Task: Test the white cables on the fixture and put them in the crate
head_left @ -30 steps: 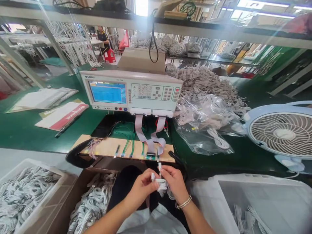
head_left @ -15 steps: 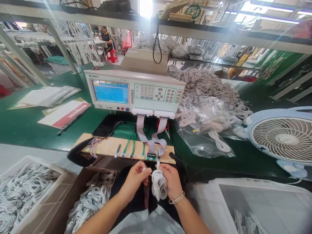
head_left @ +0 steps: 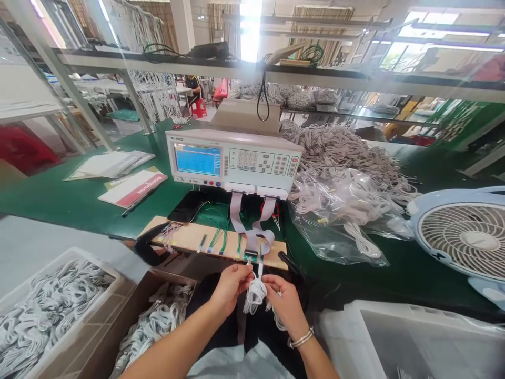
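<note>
My left hand [head_left: 232, 287] pinches one white plug end of a coiled white cable [head_left: 255, 295] at the front edge of the wooden test board [head_left: 189, 239]. The cable's other white plug [head_left: 260, 269] stands at the board's edge, beside the grey ribbon cable's black connector [head_left: 251, 253]. My right hand [head_left: 286, 302] is closed at the coil's right side. More white cable [head_left: 278, 318] hangs below its fingers; whether this is a second coil I cannot tell. My fingers partly hide the left plug, so its contact with the board is unclear.
A tester with a blue screen [head_left: 197, 159] stands behind the board. Bagged white cables [head_left: 339, 210] and a fan [head_left: 469, 237] are to the right. A crate [head_left: 118, 281] and a cardboard box [head_left: 144, 295] of cables stand left; a white bin [head_left: 357, 321] stands right.
My left hand has brought its plug end up to the board's edge. More white cable now shows under my right hand. The whole view has shifted and tilted up.
</note>
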A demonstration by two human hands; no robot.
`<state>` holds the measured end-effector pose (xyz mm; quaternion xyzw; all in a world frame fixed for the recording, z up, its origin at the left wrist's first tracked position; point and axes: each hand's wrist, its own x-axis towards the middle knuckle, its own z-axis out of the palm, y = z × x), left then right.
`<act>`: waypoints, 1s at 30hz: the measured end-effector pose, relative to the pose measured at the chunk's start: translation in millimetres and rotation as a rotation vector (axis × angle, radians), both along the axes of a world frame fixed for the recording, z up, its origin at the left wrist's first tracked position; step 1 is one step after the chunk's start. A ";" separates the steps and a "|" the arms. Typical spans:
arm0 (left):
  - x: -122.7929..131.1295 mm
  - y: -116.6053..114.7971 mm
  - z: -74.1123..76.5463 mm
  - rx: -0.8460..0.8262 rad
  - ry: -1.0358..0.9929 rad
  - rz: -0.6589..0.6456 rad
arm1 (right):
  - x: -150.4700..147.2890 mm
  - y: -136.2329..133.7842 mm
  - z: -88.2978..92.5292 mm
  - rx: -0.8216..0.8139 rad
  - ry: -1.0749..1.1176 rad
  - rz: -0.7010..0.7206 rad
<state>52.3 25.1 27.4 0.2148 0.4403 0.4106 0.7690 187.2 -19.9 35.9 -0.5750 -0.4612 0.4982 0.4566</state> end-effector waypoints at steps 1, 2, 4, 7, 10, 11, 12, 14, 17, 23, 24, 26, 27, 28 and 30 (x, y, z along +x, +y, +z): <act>3.0 -1.9 -0.6 0.003 -0.018 0.036 | -0.1 -0.4 -0.7 -0.006 0.005 0.003; 5.5 -3.8 -1.1 0.004 -0.045 0.060 | -0.3 -0.6 -1.5 -0.014 0.013 0.002; 8.7 -6.0 -2.2 0.003 -0.103 0.077 | -1.6 0.0 -3.2 -0.027 0.038 -0.009; 8.8 -4.3 -4.2 0.020 -0.109 0.084 | -4.8 3.6 -5.7 -0.044 0.102 -0.051; 4.9 1.1 -5.8 0.050 -0.029 0.058 | -6.5 9.2 -7.5 -0.091 0.173 -0.047; 3.5 3.1 -5.8 0.056 -0.005 0.022 | -6.3 11.3 -7.9 -0.113 0.192 -0.035; 2.3 5.1 -5.4 0.057 0.010 -0.024 | -5.7 13.6 -8.2 -0.136 0.208 -0.022; 1.2 8.9 -3.7 0.049 0.007 -0.111 | -4.1 18.5 -8.6 -0.170 0.229 -0.005; 2.6 13.6 0.0 0.046 -0.011 -0.140 | -1.9 25.9 -8.5 -0.192 0.233 0.008; 6.2 15.8 9.2 0.099 0.037 -0.100 | -4.3 35.4 -5.7 -0.170 0.216 0.078; 6.8 15.5 10.5 0.100 0.038 -0.088 | -5.2 36.0 -5.0 -0.156 0.203 0.071; 8.8 13.5 11.9 0.106 0.026 -0.052 | -6.9 35.3 -4.0 -0.133 0.163 0.052; 10.3 11.7 11.8 0.107 0.017 -0.023 | -7.6 33.6 -4.0 -0.128 0.140 0.045; 11.8 9.1 11.2 0.100 0.001 0.004 | -8.2 31.0 -4.5 -0.125 0.119 0.035; 14.2 1.5 8.7 0.092 -0.038 0.044 | -9.5 23.7 -7.3 -0.131 0.104 0.019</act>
